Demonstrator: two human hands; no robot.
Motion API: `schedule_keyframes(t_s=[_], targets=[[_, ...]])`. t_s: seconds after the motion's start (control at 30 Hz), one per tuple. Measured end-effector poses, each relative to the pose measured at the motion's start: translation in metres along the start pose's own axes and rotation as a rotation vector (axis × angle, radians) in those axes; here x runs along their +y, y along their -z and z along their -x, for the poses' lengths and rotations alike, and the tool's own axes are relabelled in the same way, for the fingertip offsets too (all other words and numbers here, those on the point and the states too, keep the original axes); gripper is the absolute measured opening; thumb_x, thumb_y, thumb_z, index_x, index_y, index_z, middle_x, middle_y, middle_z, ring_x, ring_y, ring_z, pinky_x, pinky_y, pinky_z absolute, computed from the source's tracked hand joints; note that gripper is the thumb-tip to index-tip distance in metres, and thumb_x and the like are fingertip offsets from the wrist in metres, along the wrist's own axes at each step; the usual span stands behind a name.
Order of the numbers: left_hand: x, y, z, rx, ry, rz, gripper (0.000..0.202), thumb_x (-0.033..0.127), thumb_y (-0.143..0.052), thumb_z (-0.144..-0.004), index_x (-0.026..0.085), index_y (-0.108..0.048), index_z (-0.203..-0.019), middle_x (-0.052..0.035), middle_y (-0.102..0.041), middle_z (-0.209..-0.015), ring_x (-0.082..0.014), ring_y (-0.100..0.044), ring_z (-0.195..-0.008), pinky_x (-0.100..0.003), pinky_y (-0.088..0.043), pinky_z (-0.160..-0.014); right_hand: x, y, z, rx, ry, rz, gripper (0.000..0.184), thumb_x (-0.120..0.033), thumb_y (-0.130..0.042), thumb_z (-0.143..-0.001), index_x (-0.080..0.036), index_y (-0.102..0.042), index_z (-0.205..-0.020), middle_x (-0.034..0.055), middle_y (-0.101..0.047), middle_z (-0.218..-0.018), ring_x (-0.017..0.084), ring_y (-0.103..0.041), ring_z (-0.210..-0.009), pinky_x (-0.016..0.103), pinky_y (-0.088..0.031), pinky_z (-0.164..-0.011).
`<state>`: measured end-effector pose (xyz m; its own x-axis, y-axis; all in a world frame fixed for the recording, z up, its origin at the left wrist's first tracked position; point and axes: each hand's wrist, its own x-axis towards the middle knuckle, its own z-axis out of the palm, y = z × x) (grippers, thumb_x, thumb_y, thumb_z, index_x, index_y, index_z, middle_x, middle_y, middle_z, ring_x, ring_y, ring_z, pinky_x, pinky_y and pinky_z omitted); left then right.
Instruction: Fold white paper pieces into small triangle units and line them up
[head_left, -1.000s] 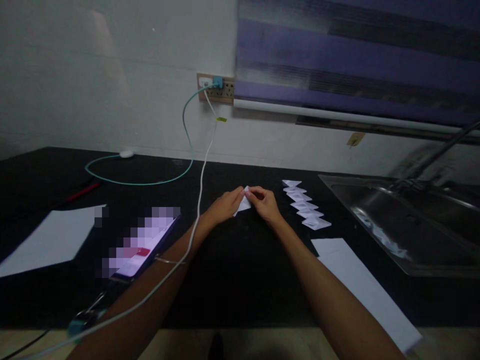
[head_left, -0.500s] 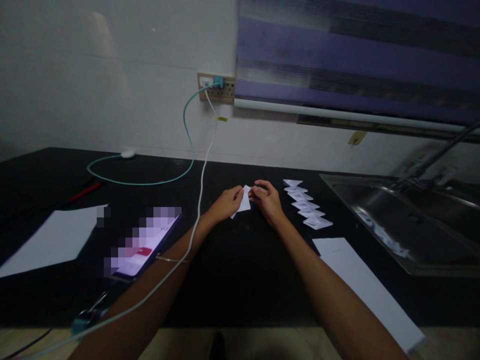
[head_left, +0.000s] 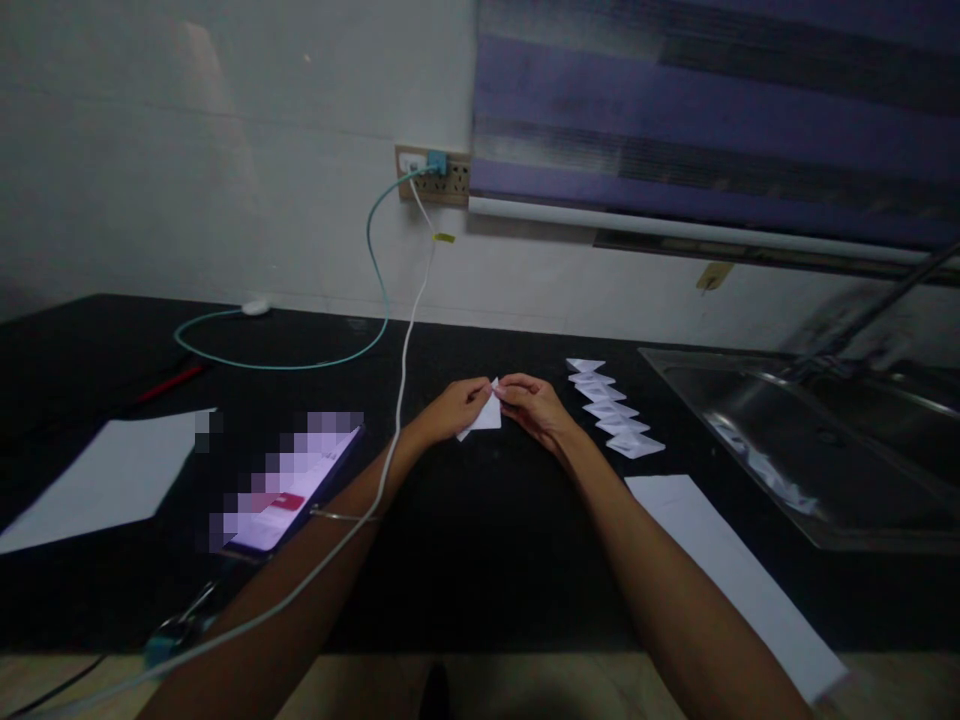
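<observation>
1. The phone [head_left: 319, 478] has a lit screen with a red block on it; its upper part is pixelated and any lettering is too small to read.
2. A black worktop [head_left: 480, 560] runs along a pale wall [head_left: 300, 220], with a steel sink [head_left: 832, 470] set into it at the right.
3. A socket panel [head_left: 459, 186] on the wall carries a white plug [head_left: 409, 162] and a teal plug [head_left: 436, 163], beside a purple blind [head_left: 570, 110].
4. The small folded paper [head_left: 490, 414], white and pointed at the top, is between the hands over the middle of the worktop.
5. The left hand [head_left: 456, 408] has its fingers closed on the paper's left edge; the right hand [head_left: 534, 408] appears to pinch near the tip, though the view is dim.
6. Overlapping folded pieces [head_left: 609, 412] form a row to the right.
</observation>
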<state>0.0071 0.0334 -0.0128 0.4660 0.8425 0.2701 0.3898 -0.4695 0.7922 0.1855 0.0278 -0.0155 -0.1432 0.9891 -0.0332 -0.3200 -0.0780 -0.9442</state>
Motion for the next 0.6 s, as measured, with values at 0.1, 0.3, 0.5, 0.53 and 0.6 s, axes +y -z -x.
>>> schedule_keyframes(t_s=[0.1,0.3,0.5,0.53,0.6], targets=[[-0.002,0.002,0.0,-0.044,-0.021,-0.018,0.037,0.044,-0.039,-0.097,0.016,-0.057,-0.08,-0.0012,-0.058,-0.076,-0.0143,-0.052,-0.069,-0.025,-0.039,-0.061,0.003,0.003,-0.002,-0.01,0.05,0.09,0.033,-0.028,-0.09,-0.052,-0.018,-0.069,-0.075,-0.0033,-0.067,-0.067,0.009,-0.057,-0.059,0.025,-0.047,-0.062],[-0.003,0.002,0.0,-0.092,0.028,0.137,0.044,0.052,-0.041,-0.096,0.016,-0.06,-0.078,-0.0012,-0.058,-0.07,-0.0141,-0.05,-0.062,-0.025,-0.038,-0.057,0.004,0.002,-0.005,-0.048,0.173,0.235,0.037,-0.03,-0.088,-0.054,-0.019,-0.061,-0.077,-0.0051,-0.064,-0.061,0.01,-0.056,-0.056,0.025,-0.042,-0.059],[-0.002,-0.001,0.0,-0.017,-0.006,0.073,0.044,0.053,-0.042,-0.096,0.017,-0.057,-0.075,0.0011,-0.054,-0.067,-0.0119,-0.047,-0.059,-0.023,-0.034,-0.054,0.004,-0.005,-0.002,0.001,0.181,0.185,0.048,-0.033,-0.091,-0.049,-0.021,-0.049,-0.069,-0.0028,-0.067,-0.068,0.013,-0.062,-0.062,0.027,-0.048,-0.064],[-0.002,-0.001,0.0,0.016,0.003,0.043,0.043,0.051,-0.042,-0.096,0.017,-0.055,-0.073,0.0016,-0.053,-0.065,-0.0117,-0.046,-0.058,-0.023,-0.032,-0.053,0.004,-0.006,-0.002,0.022,0.188,0.194,0.048,-0.036,-0.091,-0.051,-0.021,-0.05,-0.069,-0.0027,-0.067,-0.067,0.013,-0.061,-0.061,0.027,-0.048,-0.063],[-0.002,0.0,-0.002,0.114,0.041,-0.021,0.041,0.047,-0.039,-0.098,0.018,-0.05,-0.07,0.0019,-0.05,-0.062,-0.012,-0.045,-0.055,-0.024,-0.03,-0.052,0.004,-0.008,0.0,0.038,0.187,0.209,0.045,-0.044,-0.088,-0.055,-0.021,-0.053,-0.071,-0.0033,-0.064,-0.065,0.012,-0.058,-0.059,0.027,-0.048,-0.061]])
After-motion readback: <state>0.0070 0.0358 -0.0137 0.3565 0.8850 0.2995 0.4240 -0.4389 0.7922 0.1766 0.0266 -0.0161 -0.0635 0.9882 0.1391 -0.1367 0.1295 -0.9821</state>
